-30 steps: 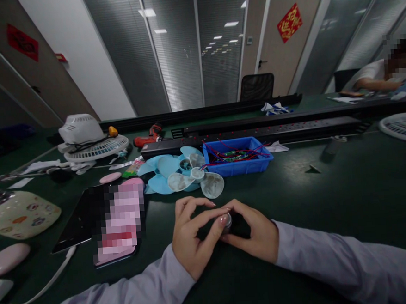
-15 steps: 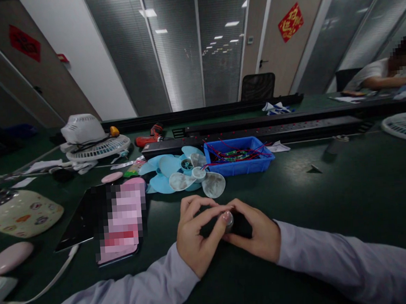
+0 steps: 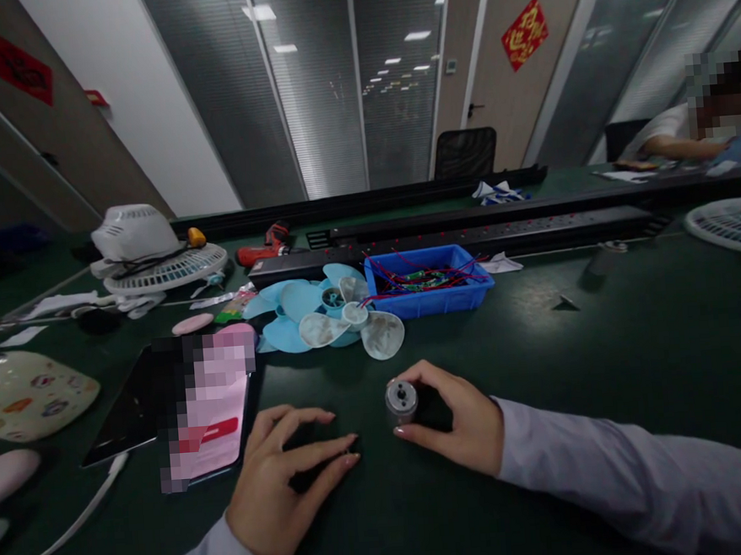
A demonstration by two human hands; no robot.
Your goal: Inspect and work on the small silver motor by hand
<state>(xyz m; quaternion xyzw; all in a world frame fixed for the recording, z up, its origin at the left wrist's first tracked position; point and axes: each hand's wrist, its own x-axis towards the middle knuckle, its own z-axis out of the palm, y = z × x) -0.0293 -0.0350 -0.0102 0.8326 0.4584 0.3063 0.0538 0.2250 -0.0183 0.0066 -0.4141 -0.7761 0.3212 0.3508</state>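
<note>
We judge the step in hand to be steadying the small silver cylindrical motor (image 3: 402, 399), which sits just below the centre of the frame on the dark green table (image 3: 603, 337), its round end face turned toward us; it goes best with the motor kept upright and pinched by its sides, the face left uncovered. Our right hand (image 3: 457, 419) curls around it, thumb and forefinger closed on its body. Our left hand (image 3: 283, 478), lower left of centre, rests empty on the table with loosely spread fingers, beside the pink phone (image 3: 212, 415).
</note>
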